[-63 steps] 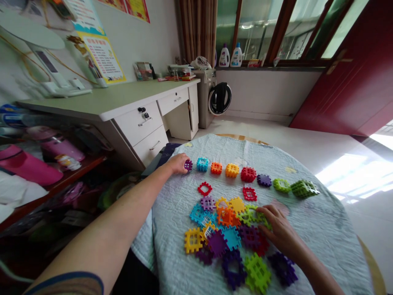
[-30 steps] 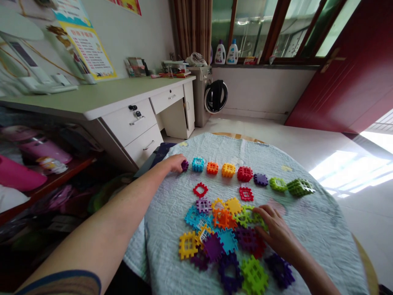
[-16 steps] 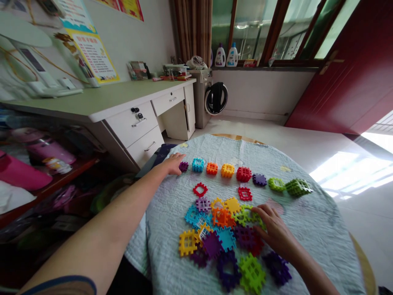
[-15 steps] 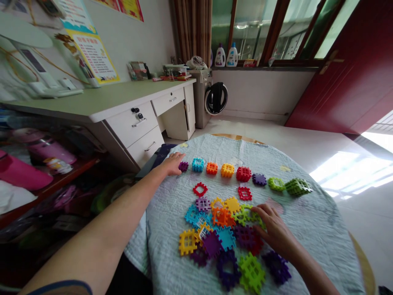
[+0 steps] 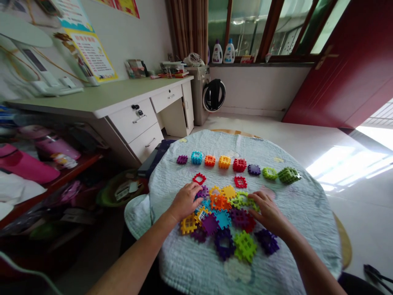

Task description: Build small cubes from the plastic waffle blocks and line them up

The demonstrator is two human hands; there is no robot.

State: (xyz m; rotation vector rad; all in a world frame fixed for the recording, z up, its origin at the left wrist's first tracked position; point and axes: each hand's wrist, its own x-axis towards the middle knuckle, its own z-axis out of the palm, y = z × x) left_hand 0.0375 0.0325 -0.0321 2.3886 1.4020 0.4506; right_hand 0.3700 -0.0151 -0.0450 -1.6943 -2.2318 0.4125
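Head view, both hands [image 5: 225,206] low, fingers curled inward.

Round table [image 5: 342,242] under pale cloth [image 5: 294,213], colourful notched pieces [image 5: 210,224] atop.

Home room: washing machine [image 5: 201,92], detergent bottles [image 5: 223,53] on windowsill, drawered desk [image 5: 123,92], curtain [image 5: 192,30], cloth-covered round table [image 5: 172,176].

Daylight glares off the floor [image 5: 350,164] at 3 o'clock, washed nearly white, and brightens the window [image 5: 250,24] at 1 o'clock, while shadow swallows the shelf [image 5: 66,178] at 9 o'clock. Wide-angle distortion stretches the lamp [image 5: 39,67], slightly blurred at 10 o'clock.
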